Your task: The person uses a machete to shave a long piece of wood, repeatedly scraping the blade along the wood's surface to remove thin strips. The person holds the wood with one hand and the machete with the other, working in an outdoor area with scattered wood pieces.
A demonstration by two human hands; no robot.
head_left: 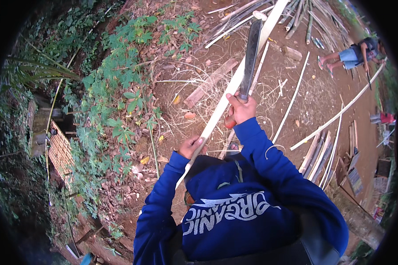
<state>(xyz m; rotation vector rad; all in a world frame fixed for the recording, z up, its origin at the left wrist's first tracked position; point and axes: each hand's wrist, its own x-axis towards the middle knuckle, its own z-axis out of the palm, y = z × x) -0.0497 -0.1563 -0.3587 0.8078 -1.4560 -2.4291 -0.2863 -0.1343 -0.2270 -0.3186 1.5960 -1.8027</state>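
Observation:
A long pale bamboo strip (217, 111) slants up and away from beside my body, past both hands. My left hand (191, 146) is closed round its near end, thumb on the strip. In my right hand (243, 109) is a machete (251, 55), its dark broad blade pointing away from me along the strip's right side. The reddish end of its handle (229, 122) shows below my fist. Fingers of the right hand lie close against the strip; whether they also grip it I cannot tell.
Fine shavings and a wooden plank (211, 82) lie on the brown ground ahead. Bamboo poles (308, 22) are heaped at the far right, with more split lengths (316, 152) nearer. Another person (354, 55) holds a long blade beside a long strip. Green plants (124, 66) grow at left.

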